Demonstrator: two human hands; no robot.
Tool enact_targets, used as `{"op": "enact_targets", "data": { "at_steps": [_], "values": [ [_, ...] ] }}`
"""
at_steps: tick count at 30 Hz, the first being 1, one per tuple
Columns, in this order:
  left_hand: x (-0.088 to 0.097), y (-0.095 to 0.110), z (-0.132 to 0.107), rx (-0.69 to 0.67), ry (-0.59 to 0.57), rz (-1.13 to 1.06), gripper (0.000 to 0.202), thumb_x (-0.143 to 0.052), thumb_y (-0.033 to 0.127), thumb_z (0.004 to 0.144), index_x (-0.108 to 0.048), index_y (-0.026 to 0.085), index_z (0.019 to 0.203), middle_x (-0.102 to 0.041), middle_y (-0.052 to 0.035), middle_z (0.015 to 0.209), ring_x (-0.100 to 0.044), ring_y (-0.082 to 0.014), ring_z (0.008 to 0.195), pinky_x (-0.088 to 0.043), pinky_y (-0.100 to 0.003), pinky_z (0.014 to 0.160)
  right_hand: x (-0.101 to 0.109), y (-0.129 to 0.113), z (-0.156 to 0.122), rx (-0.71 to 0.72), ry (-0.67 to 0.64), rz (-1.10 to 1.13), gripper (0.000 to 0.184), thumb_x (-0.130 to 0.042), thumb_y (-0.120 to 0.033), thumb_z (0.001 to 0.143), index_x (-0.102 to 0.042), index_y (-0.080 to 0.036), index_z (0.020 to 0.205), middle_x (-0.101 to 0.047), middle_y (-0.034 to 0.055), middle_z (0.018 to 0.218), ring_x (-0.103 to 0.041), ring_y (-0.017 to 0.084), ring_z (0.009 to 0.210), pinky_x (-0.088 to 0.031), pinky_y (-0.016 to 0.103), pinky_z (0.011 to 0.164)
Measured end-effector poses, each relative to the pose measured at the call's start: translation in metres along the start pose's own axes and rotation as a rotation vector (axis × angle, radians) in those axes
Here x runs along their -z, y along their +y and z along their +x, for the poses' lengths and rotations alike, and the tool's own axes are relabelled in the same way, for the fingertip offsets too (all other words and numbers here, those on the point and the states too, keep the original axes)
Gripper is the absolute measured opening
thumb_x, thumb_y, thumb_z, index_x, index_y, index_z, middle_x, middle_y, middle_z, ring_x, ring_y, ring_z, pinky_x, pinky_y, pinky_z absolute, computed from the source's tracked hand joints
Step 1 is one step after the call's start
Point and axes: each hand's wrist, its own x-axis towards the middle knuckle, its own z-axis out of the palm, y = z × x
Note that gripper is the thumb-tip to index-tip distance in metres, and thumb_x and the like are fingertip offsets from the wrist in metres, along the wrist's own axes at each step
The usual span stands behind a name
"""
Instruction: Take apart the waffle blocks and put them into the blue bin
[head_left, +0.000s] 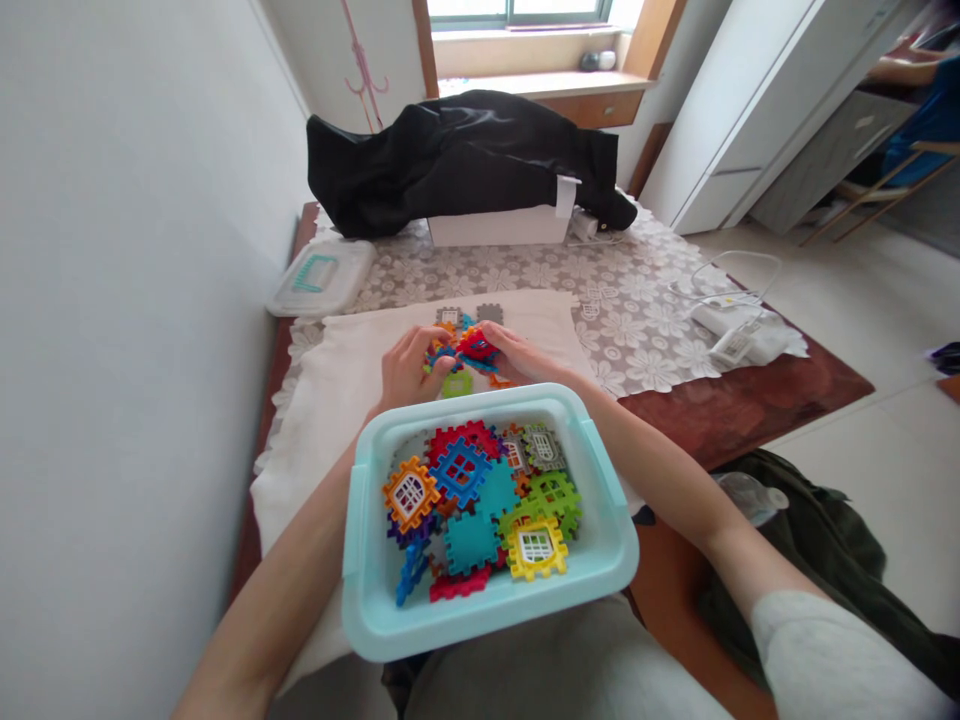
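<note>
Blocks (466, 350), a small joined cluster of red, blue and orange pieces, sit over the white cloth (337, 395) just beyond the bin (480, 622) of loose pieces, clamped between the left hand (407, 368) and right hand (523, 358), whose fingers close on them from either side.

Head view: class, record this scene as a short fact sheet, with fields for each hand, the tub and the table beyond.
left hand: grips the tile cluster from its left
right hand: grips the same cluster from its right
cluster: red, blue and orange pieces, above the white cloth
tub: pale blue, open, nearest the camera, holding loose tiles of many colours
lid: far left of the table
far end: black garment draped over a white box
</note>
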Motion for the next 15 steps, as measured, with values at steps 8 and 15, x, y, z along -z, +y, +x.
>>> {"op": "enact_targets", "data": {
  "at_steps": [8,15],
  "values": [
    [-0.01,-0.022,0.0,0.15,-0.128,0.147,0.058,-0.059,0.072,0.111,-0.076,0.02,0.134,-0.076,-0.0187,0.143,-0.067,-0.0409,0.139,-0.053,-0.059,0.12,0.005,-0.026,-0.011,0.047,0.042,-0.092,0.069,-0.088,-0.089,0.076,-0.065,-0.028,0.1,-0.076,0.0045,0.1,-0.072,0.023,0.095,-0.062,0.034,0.079],
    [-0.013,-0.022,-0.009,0.172,-0.516,0.198,0.115,-0.085,0.082,0.088,-0.048,0.021,0.178,-0.028,-0.0241,0.191,-0.022,-0.0544,0.178,-0.016,-0.076,0.143,0.015,-0.062,-0.035,0.179,-0.264,-0.139,0.077,-0.085,-0.095,0.075,-0.066,-0.027,0.107,-0.077,0.0083,0.107,-0.073,0.023,0.093,-0.062,0.037,0.083]
  ]
}}
